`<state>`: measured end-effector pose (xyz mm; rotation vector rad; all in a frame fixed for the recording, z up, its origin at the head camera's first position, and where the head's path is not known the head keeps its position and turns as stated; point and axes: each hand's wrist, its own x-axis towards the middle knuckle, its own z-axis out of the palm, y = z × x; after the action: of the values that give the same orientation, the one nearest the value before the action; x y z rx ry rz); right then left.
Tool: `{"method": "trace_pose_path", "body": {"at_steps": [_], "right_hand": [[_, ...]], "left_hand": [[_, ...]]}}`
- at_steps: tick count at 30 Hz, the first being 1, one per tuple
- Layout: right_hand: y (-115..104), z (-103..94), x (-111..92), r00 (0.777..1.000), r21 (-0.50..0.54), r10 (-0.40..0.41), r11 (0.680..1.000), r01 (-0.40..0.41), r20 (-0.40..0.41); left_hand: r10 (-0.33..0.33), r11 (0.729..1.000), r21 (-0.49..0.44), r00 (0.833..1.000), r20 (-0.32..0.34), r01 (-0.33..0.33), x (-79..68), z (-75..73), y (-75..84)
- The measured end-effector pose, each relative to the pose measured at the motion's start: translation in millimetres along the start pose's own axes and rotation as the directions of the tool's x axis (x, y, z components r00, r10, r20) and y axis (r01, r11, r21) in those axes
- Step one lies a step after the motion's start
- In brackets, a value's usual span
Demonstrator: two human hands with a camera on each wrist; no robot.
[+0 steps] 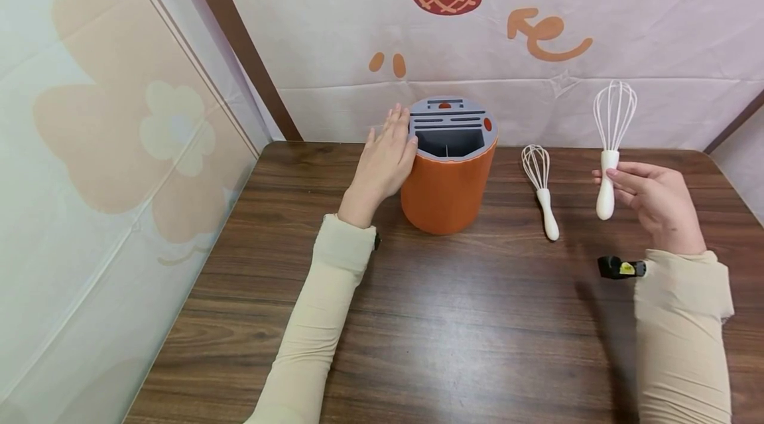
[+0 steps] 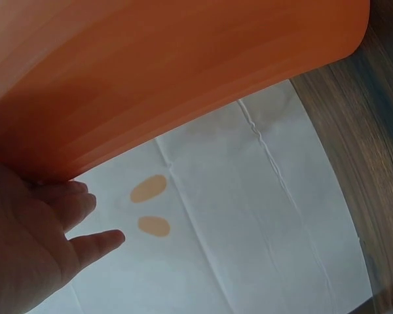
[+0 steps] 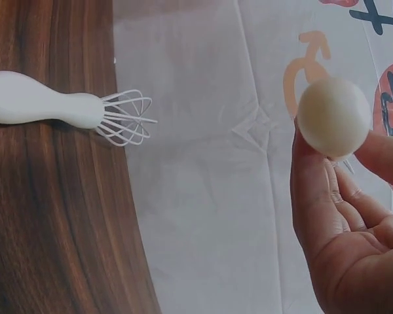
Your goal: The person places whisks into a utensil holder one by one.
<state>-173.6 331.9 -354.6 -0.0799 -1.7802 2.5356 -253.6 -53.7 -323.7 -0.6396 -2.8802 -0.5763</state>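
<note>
My right hand (image 1: 659, 202) pinches a white whisk (image 1: 606, 182) by its handle, wires pointing up, above the right part of the table. In the right wrist view the round end of that handle (image 3: 334, 118) faces the camera between thumb and fingers. A smaller white whisk (image 1: 542, 202) lies on the table to the left of it, its wires toward the wall. My left hand (image 1: 388, 152), fingers straight, rests against the left side of an orange utensil holder (image 1: 447, 195) with a grey slotted top. The left wrist view shows the holder's orange wall (image 2: 203, 72) over the fingers.
The dark wooden table (image 1: 442, 318) ends at a printed white cloth backdrop (image 1: 334, 26) close behind the holder. Another pale cloth (image 1: 101, 145) hangs along the left side. The holder's top has a divided opening (image 1: 436, 144) at the front and narrow slots behind.
</note>
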Motion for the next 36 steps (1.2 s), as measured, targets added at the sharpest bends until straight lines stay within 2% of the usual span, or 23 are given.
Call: {"method": "trace_pose_path", "body": {"at_steps": [27,36], "right_hand": [[0,20.8,4,0.995,0.071,-0.073,0.995,0.069,0.064],[0,25.7,5,0.992,0.058,-0.095,0.994,0.091,0.079]], "left_hand": [[0.005,1.0,-0.008,1.0,-0.004,-0.005,3.7,3.5,5.6],[0.001,1.0,0.004,1.0,0.007,-0.001,4.6,4.7,7.5]]}}
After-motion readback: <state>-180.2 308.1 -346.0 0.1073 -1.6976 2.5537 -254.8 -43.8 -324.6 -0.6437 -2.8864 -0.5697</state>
